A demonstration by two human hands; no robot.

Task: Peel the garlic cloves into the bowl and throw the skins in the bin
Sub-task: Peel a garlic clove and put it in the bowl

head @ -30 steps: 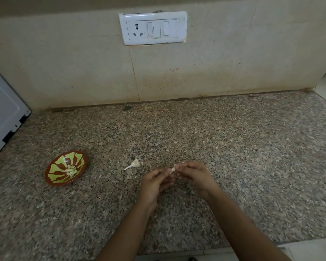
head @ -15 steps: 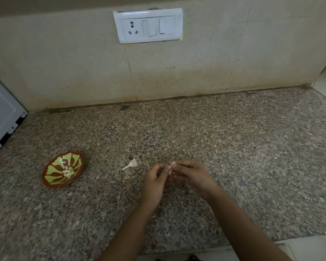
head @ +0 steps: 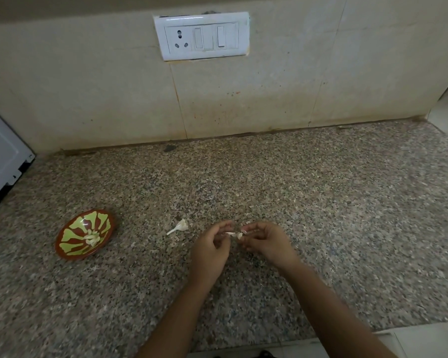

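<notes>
Over the granite counter point(head: 321, 202) my two hands meet around a small garlic clove point(head: 239, 235). My right hand point(head: 265, 241) pinches the clove in its fingertips. My left hand point(head: 212, 244) pinches a thin strip of white skin point(head: 229, 234) that stretches from the clove. To the left a garlic stem piece with skin point(head: 179, 226) lies on the counter. Further left stands a small brown and green bowl point(head: 70, 250) holding a few peeled cloves point(head: 92, 239). No bin is in view.
A white appliance point(head: 3, 161) stands at the far left against the tiled wall. A switch and socket plate point(head: 202, 36) is mounted on the wall above. The counter's front edge point(head: 347, 332) runs just below my forearms, and its right end meets a doorway.
My hands have drawn slightly apart, and a strip of skin now stretches between them. The bowl and the stem piece on the counter have not moved.
</notes>
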